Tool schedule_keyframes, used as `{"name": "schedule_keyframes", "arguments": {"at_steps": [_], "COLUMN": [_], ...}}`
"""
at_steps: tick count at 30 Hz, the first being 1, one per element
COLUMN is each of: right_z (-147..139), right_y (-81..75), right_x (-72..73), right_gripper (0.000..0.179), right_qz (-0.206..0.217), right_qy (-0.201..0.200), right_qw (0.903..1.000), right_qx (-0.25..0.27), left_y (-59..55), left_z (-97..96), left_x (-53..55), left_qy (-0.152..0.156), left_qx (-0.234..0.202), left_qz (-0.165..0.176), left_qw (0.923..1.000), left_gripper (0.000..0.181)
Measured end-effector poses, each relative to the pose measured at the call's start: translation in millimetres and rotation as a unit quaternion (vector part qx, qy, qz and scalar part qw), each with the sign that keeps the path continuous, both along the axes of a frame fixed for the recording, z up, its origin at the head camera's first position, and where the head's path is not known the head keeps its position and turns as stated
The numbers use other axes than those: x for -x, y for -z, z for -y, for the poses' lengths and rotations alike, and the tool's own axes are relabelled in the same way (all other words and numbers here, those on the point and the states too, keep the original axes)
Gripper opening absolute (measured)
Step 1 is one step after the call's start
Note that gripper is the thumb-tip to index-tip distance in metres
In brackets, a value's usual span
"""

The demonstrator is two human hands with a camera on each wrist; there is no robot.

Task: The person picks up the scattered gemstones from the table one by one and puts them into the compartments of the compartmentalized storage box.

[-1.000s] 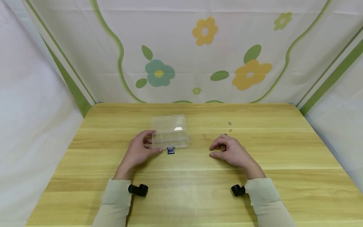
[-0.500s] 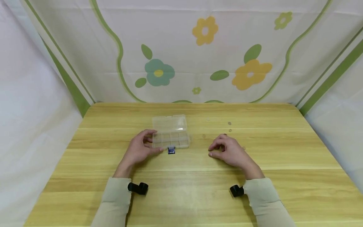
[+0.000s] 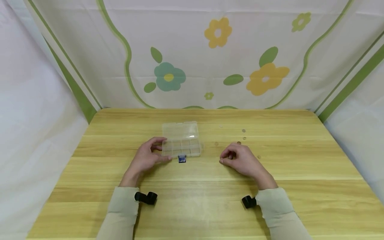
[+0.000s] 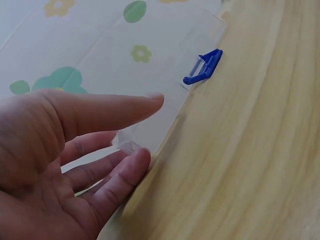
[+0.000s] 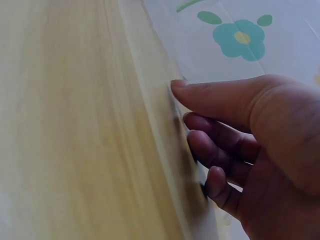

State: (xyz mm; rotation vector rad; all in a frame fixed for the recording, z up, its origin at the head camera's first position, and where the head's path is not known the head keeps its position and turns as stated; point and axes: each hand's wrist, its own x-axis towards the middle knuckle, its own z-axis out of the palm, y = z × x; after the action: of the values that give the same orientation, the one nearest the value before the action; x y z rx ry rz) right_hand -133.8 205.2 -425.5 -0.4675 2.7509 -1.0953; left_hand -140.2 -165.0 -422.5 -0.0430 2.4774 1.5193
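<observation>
A clear plastic compartment box [image 3: 181, 146] lies with its lid raised at the back, a blue latch [image 3: 182, 159] hanging from its front edge. My left hand [image 3: 147, 156] holds the box's left end, thumb along the front and fingers behind. The left wrist view shows the thumb [image 4: 125, 107] over the clear side near the latch. My right hand [image 3: 240, 160] is low over the table to the right of the box, with thumb and index fingertips together. In the right wrist view the other fingers [image 5: 205, 147] are curled; I cannot tell if anything sits between the fingertips.
Several small round pieces lie beyond and beside the right hand: a grey disc [image 3: 243, 130], a small ring-like piece [image 3: 244, 138], a dark reddish piece [image 3: 239, 143] and a pale one [image 3: 216, 143]. A flowered cloth [image 3: 192, 56] hangs behind the wooden table [image 3: 192, 206].
My right thumb and index finger have closed together, and that hand has shifted slightly left, uncovering the dark reddish piece. The left hand keeps its hold on the box.
</observation>
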Motion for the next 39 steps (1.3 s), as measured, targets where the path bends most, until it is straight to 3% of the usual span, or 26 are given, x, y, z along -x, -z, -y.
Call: {"name": "schedule_keyframes", "arguments": {"at_steps": [16, 30, 39], "right_z": [31, 64, 76], "right_y": [-1.8, 3.9, 3.2], "right_x": [13.8, 21.9, 23.8], "right_gripper": [0.007, 0.008, 0.008], "right_qz": [0.017, -0.014, -0.013], "right_qy": [0.050, 0.042, 0.032], "right_qw": [0.9967, 0.9943, 0.9936], "right_qx": [0.061, 0.097, 0.107], "left_y": [-1.6, 1.8, 0.3], "left_z": [0.4, -0.4, -0.3], "left_x": [-0.1, -0.3, 0.6], "left_qy": [-0.017, -0.018, -0.026], "left_qx": [-0.030, -0.036, -0.046], "left_qz": [0.022, 0.020, 0.028], "left_qw": [0.9991, 0.9990, 0.9982], "left_gripper": [0.077, 0.076, 0.076]}}
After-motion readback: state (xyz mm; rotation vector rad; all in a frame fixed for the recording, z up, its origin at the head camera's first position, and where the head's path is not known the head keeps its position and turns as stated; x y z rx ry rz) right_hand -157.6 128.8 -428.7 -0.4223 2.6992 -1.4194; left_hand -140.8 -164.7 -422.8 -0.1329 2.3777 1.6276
